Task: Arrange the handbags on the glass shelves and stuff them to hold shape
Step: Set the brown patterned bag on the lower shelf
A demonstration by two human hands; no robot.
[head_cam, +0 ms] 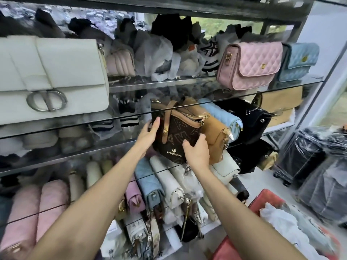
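Bag, brown, upright, logo face toward me, long axis along the middle shelf edge, against a tan bag. My left hand presses its left end, fingers together; my right hand clasps its lower right corner, thumb on the face.

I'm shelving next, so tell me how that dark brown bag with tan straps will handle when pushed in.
The dark brown bag probably holds its shape: its panel looks flat between the left hand and right hand. Its tan straps look floppy and may snag the glass shelf. It could tip against the tan bag.
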